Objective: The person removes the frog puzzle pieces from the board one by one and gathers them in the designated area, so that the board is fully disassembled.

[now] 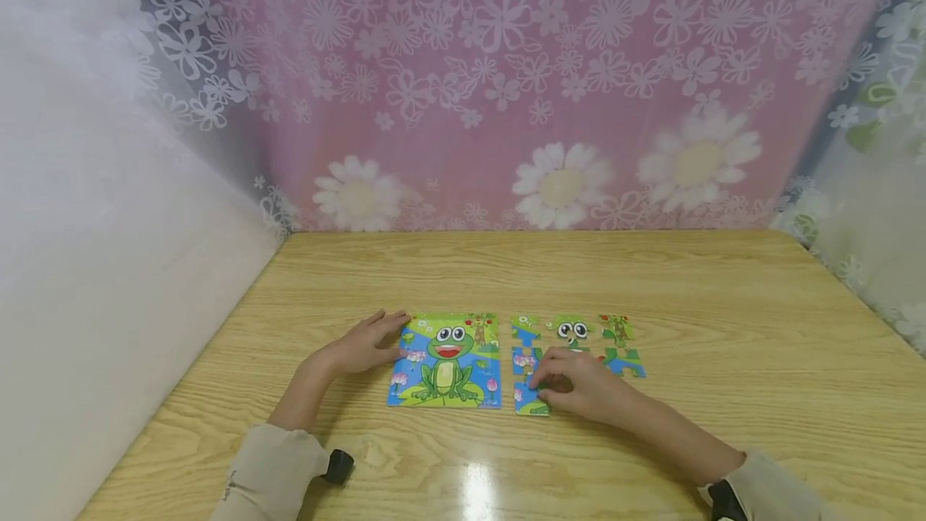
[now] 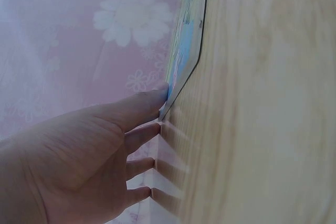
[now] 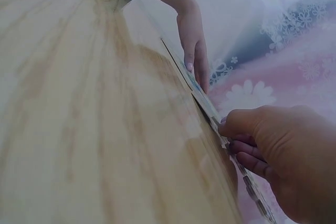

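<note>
A square board with a cartoon frog picture (image 1: 446, 368) lies flat on the table. At its left edge is my left hand (image 1: 366, 344), the thumb touching the board and the fingers extended, fingertips on the tabletop. To the board's right, several jigsaw pieces of a like frog picture lie in loose rows, some with gaps between them. My right hand (image 1: 587, 386) pinches the lower-left puzzle piece (image 1: 528, 402) between thumb and curled fingers; the right wrist view shows the thumb (image 3: 239, 123) at its edge. This hand hides part of the pieces behind and under it.
Around them spreads a wood-grain table (image 1: 434, 272). A pink flowered curtain (image 1: 463, 119) hangs along the back edge, with pale cloth (image 1: 108, 223) at the left and more flowered cloth at the right. Other puzzle pieces, such as the eye piece (image 1: 571, 330), lie beyond the right hand.
</note>
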